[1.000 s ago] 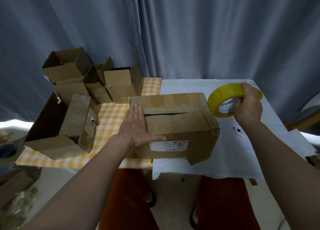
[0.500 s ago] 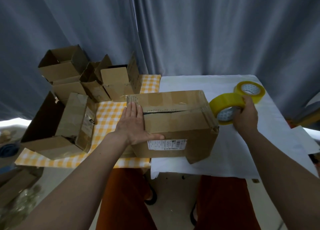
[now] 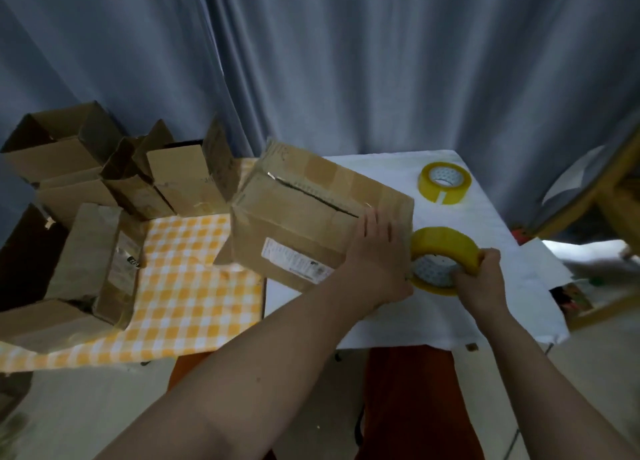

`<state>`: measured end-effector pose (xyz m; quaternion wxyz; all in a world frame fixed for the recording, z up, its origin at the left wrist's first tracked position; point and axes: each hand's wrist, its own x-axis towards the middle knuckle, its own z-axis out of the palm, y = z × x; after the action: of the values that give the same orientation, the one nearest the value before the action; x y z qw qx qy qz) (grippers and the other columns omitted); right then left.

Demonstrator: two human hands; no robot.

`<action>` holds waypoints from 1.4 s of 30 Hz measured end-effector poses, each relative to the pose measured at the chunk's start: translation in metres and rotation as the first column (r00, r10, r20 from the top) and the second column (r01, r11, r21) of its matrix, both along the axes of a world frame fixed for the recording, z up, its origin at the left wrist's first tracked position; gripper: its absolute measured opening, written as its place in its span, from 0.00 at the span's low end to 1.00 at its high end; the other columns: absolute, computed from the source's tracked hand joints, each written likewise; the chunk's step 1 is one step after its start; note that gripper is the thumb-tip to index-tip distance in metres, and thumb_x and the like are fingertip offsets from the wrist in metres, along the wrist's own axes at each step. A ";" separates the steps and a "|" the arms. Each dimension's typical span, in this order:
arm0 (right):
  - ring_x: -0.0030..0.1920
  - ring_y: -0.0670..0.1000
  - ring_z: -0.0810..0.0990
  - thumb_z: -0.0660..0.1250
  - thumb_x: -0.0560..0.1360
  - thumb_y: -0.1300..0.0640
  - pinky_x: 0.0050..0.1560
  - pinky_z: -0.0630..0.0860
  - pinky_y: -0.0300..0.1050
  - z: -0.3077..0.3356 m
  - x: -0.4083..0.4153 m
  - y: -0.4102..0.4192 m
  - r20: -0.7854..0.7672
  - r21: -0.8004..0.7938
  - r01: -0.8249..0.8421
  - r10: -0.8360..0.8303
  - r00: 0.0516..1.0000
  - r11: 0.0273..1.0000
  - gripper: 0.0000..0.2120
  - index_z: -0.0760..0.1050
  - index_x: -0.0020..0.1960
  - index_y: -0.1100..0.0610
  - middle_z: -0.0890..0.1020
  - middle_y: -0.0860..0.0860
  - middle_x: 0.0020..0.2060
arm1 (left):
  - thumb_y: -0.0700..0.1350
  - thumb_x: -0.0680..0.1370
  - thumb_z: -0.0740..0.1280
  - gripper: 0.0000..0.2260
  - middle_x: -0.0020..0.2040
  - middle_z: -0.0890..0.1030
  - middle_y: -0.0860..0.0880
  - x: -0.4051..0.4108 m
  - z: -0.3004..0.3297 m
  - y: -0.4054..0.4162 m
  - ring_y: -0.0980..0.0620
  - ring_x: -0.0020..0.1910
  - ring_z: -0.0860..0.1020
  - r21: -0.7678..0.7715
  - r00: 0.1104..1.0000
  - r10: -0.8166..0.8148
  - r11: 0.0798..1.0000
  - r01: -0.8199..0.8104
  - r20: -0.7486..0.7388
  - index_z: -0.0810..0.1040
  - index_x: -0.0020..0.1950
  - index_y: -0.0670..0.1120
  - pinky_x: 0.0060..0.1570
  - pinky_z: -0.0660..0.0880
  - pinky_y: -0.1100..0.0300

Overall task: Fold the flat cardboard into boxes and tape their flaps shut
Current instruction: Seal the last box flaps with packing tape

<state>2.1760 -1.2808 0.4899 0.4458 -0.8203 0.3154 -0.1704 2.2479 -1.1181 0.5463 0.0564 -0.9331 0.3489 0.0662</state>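
A grey-blue curtain (image 3: 346, 61) fills the upper half of the frame behind a table laid with a white cloth (image 3: 502, 307) on the right and a yellow-and-white checked cloth (image 3: 187, 286) on the left. At centre frame, a folded cardboard box (image 3: 311, 213) is seen lying across the join of the two cloths, turned at an angle, with its top flaps brought together along a dark seam and a printed label on its near side. A cluster of open boxes (image 3: 138, 175) is stacked at the left of the frame, some upright and some on their sides. The left hand (image 3: 377, 251) is laid flat on the right end of the folded box, fingers straight and pressed on the cardboard. Just right of it, a yellow tape roll (image 3: 443, 251) is gripped by the right hand (image 3: 481, 279), fingers curled around its rim; the roll appears to touch the box's right end, though the contact is hidden by the left hand. A second tape roll (image 3: 445, 182) is seen lying flat on the white cloth at the upper right, apart from the box.
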 end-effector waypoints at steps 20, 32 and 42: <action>0.47 0.39 0.81 0.65 0.71 0.41 0.47 0.77 0.34 0.039 0.008 0.149 0.144 0.565 -0.562 0.598 0.789 0.605 0.12 0.74 0.52 0.45 0.81 0.45 0.50 | 0.51 0.83 0.53 0.26 0.79 0.42 0.56 0.078 0.019 0.159 0.49 0.77 0.38 -0.010 0.983 -0.006 1.000 0.004 -0.181 0.43 0.76 0.65 0.74 0.47 0.39; 0.55 0.56 0.79 0.57 0.80 0.47 0.61 0.74 0.56 0.021 0.008 0.154 -0.056 0.632 -0.402 0.557 0.829 0.662 0.15 0.74 0.57 0.56 0.80 0.58 0.56 | 0.45 0.77 0.68 0.27 0.73 0.61 0.43 0.035 -0.009 0.143 0.45 0.71 0.63 -0.627 0.859 0.507 0.690 -0.361 0.064 0.63 0.74 0.54 0.64 0.69 0.53; 0.55 0.59 0.79 0.57 0.81 0.49 0.57 0.74 0.53 0.000 0.013 0.150 -0.108 0.615 -0.364 0.532 0.840 0.699 0.19 0.74 0.59 0.63 0.80 0.60 0.54 | 0.45 0.67 0.79 0.22 0.38 0.75 0.52 -0.002 -0.035 0.110 0.56 0.38 0.75 -0.584 0.462 0.372 -0.366 -0.724 -0.805 0.64 0.41 0.49 0.51 0.74 0.61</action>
<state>2.1891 -1.1311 0.4902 0.6496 -0.7152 0.1990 0.1638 2.2456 -1.0079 0.5117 -0.6622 -0.7133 -0.2260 -0.0398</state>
